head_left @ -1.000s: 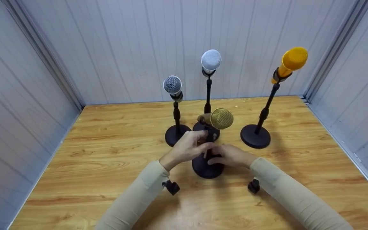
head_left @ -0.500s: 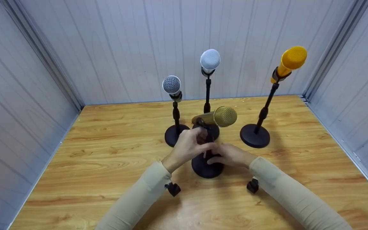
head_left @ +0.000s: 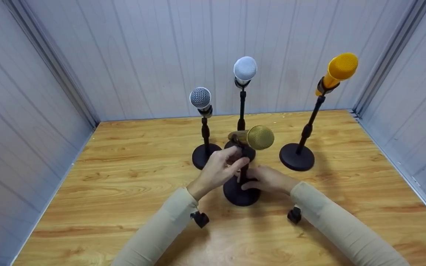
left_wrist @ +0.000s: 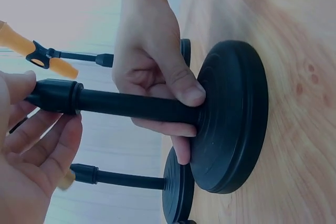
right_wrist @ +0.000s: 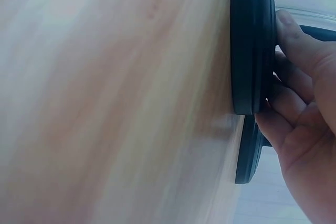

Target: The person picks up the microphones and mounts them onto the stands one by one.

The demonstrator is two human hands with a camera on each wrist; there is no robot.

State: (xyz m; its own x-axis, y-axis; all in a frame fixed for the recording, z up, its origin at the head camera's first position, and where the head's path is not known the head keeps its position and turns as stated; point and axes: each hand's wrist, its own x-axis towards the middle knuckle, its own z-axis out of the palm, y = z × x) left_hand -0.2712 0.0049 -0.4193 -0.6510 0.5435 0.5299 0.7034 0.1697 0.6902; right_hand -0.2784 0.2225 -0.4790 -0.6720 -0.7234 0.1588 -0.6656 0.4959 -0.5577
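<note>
A gold microphone [head_left: 260, 137] lies tilted in the clip of a black desk stand [head_left: 241, 195], its mesh head pointing right. My left hand [head_left: 216, 170] grips this stand high on its pole. In the left wrist view, the thumb and fingers of that hand pinch the black collar [left_wrist: 56, 96]. Low on the same pole, my right hand [head_left: 272, 180] holds the stand just above its round base [left_wrist: 233, 119]. Its thumb [right_wrist: 294, 35] lies along the base's upper face in the right wrist view. The base sits flat on the wooden table [head_left: 124, 177].
Behind stand three more microphones on black stands: a silver one [head_left: 200, 97] at left, a white one [head_left: 245, 69] in the middle and a yellow one [head_left: 342, 66] at right. The white one's base is close behind my hands. Pale panel walls [head_left: 142, 55] enclose the table.
The gold microphone swung to show more of its body, then turned partly back, ending slightly right of its first place. My left thumb shifted on the collar; my right hand stayed at the base.
</note>
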